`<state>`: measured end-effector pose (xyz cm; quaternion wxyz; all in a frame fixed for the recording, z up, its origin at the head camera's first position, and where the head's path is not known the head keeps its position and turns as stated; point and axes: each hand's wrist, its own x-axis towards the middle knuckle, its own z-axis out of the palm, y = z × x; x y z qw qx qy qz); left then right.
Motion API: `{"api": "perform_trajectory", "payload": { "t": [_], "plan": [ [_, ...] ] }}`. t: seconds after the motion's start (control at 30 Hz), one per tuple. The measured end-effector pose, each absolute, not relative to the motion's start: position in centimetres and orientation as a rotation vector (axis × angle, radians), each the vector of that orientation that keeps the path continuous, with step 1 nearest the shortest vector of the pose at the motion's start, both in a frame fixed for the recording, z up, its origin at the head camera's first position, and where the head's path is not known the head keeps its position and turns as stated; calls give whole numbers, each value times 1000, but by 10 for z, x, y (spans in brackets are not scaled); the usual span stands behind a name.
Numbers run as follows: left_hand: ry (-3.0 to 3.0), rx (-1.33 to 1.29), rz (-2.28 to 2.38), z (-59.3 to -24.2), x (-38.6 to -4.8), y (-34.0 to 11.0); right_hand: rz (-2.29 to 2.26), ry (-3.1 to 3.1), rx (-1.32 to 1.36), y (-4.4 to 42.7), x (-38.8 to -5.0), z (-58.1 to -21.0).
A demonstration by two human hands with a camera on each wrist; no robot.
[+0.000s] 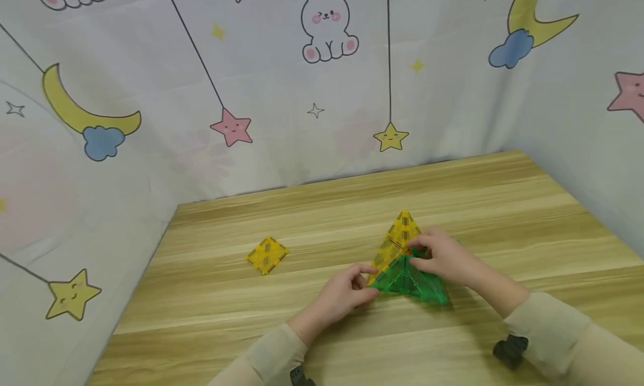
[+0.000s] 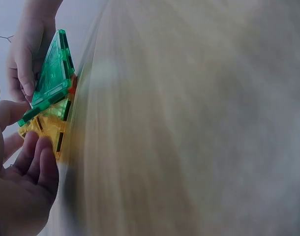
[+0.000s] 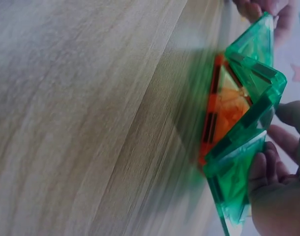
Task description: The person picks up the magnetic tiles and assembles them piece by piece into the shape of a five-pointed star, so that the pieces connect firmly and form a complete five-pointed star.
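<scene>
Translucent green triangular magnetic tiles (image 1: 410, 282) join yellow magnetic tiles (image 1: 387, 255) in a raised, folded shape on the table. My left hand (image 1: 344, 291) pinches the shape's left corner, where green and yellow meet; in the left wrist view its thumb touches the green tile (image 2: 54, 73) and its bent fingers lie by the yellow tile (image 2: 51, 130). From the right, my right hand (image 1: 448, 257) grips a green tile near the peak. The right wrist view shows an orange tile (image 3: 228, 115) low between tilted green tiles (image 3: 233, 182). My right hand covers part of the shape's back.
A separate diamond of yellow tiles (image 1: 268, 256) lies flat to the left on the wood-grain table (image 1: 211, 296). A white curtain (image 1: 282, 84) with printed stars, moons and a rabbit hangs around the table's back and sides.
</scene>
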<state>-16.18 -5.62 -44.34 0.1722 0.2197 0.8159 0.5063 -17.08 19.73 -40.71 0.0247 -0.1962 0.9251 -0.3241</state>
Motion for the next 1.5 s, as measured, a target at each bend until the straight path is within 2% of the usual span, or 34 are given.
{"api": "perform_trajectory", "payload": {
  "t": [0.17,0.5,0.73,1.13,1.3,1.5],
  "plan": [
    [2481,748,1289,-442,-164,-59,-951,2860,-619,194,-171,-406],
    [2533,807,1223,-441,-165,-66,-977,2818,-618,192,-175,-405],
    [2555,750,1265,-438,-166,-79,-1003,2819,-779,175,-182,-400],
    [2622,617,1276,-437,-173,-114,-1061,2684,-704,137,-196,-399],
    [2589,659,1235,-437,-172,-121,-1077,2644,-725,119,-199,-396],
    [2607,572,1267,-434,-173,-135,-1068,2640,-756,99,-201,-395]
  ]
}}
